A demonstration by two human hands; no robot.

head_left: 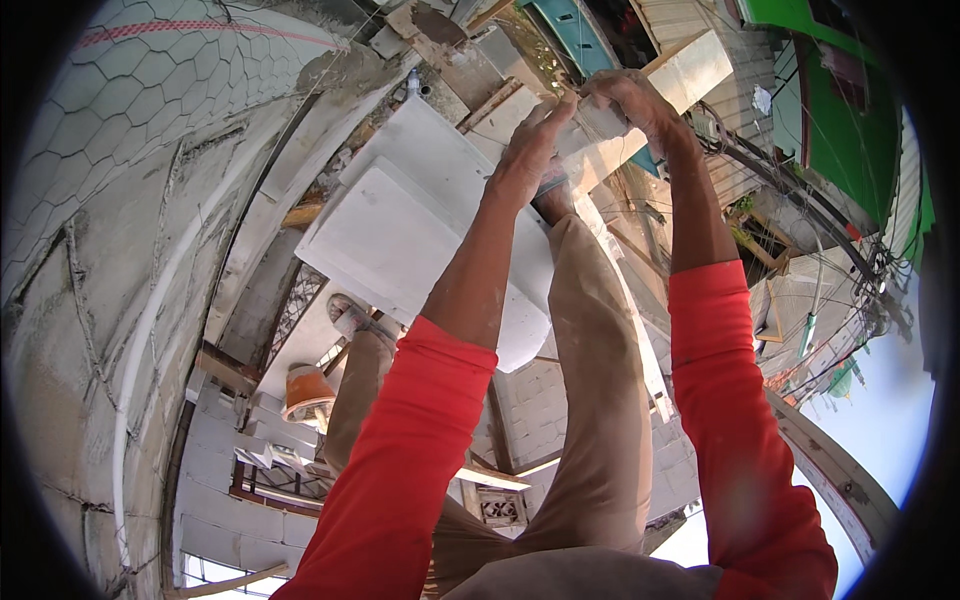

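Both arms, in red sleeves, stretch far forward over my lap and legs. My left hand is closed, its fingers drawn together and pointing toward the right hand. My right hand curls its fingers over at nearly the same height, a short gap away. Between them is a small greyish patch, too unclear to name; whatever the fingers grip is hidden. Just beyond and below the hands runs a pale wooden beam, slanting up to the right. One foot rests under my left hand.
Light-grey panels lie left of my legs. My other foot is lower down, near an orange bucket. A rough wall with hexagonal wire mesh rises at left. Cables hang at right beside a green building.
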